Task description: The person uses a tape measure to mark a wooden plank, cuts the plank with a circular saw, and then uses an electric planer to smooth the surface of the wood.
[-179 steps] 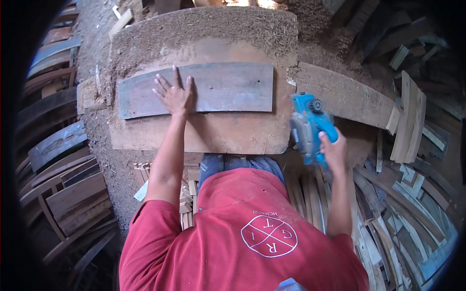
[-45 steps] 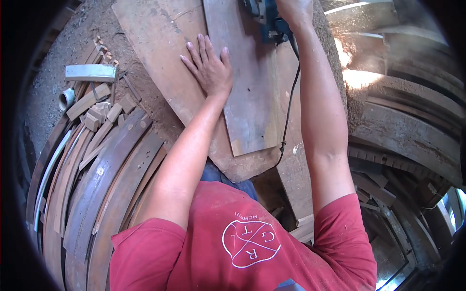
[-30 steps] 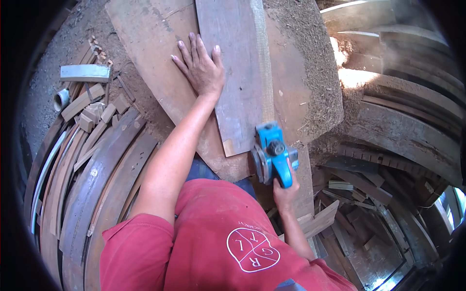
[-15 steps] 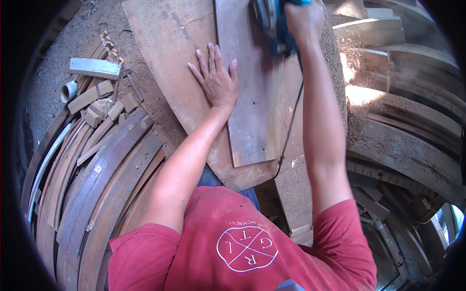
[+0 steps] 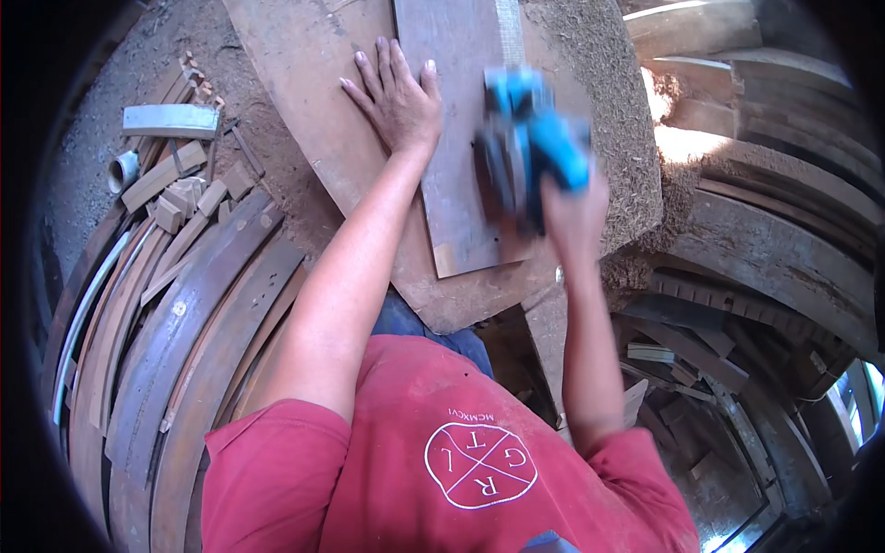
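Observation:
A long dark wooden board (image 5: 452,184) lies on a wide worn wooden worktop (image 5: 323,111). My left hand (image 5: 401,106) rests flat on the board's left edge, fingers spread over the worktop. In my right hand (image 5: 576,212) is the handle of a teal and black electric planer (image 5: 530,138), smeared by motion. The planer sits over the right side of the board, near its close end, and hides that part. Beyond it, a pale strip of lighter wood (image 5: 510,32) runs along the board's right side.
Wood shavings (image 5: 627,120) cover the worktop's right side. Stacked planks (image 5: 774,240) stand to the right, and more long boards (image 5: 184,341) at the left. Small offcuts (image 5: 189,198) and a white pipe piece (image 5: 123,170) lie by the left stack.
My right hand has drawn the planer from the far end toward me along the board, and my right elbow has bent. The left hand stays on the board's left edge.

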`<state>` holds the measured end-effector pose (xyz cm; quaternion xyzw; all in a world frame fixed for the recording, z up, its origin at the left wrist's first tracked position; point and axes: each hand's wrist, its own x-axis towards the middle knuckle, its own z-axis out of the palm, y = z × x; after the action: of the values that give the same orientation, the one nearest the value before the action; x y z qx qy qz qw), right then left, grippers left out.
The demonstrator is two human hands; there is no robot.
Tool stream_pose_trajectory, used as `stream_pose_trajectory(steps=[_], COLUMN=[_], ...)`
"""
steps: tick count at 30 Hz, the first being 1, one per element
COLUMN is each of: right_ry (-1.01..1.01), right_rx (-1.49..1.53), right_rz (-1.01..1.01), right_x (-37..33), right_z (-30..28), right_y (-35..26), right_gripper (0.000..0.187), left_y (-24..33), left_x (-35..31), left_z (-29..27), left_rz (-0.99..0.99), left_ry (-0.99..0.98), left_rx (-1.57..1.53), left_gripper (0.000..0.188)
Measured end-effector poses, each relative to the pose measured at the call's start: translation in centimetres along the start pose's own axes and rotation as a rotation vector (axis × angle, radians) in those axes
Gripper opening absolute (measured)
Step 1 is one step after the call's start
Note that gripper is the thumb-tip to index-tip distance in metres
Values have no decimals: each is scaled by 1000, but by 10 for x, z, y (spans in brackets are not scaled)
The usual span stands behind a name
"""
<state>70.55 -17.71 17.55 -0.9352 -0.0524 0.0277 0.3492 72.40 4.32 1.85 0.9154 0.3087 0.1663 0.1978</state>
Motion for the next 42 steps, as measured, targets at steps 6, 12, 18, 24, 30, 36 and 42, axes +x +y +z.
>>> stream_pose_trajectory(steps=[6,12,18,24,30,36,42], right_ry=[-76,-84,84,155,0,1,-26], right_rx=[7,46,-70,-87,-46,8,86], right_rz=[250,211,-94,-2,-33,39,392], right_x=[-204,-75,178,324,261,20,-165], right_z=[-72,-34,48,80,68,-15,-71], right_y=[43,22,-31,-91,-71,21,19], right_gripper=[67,63,31,32,31,34,57], left_y=[13,10,13,17,4,19,49], left_x=[2,0,1,2,5,8,29], left_z=[-2,-5,-12,-9,-5,4,44], left_rz=[21,11,-5,5,-29,60,162], left_ry=[0,-41,-84,-80,-55,-33,168], left_rx=[-48,-40,-26,-38,-65,-3,252], left_gripper=[71,71,71,71,73,64,76])
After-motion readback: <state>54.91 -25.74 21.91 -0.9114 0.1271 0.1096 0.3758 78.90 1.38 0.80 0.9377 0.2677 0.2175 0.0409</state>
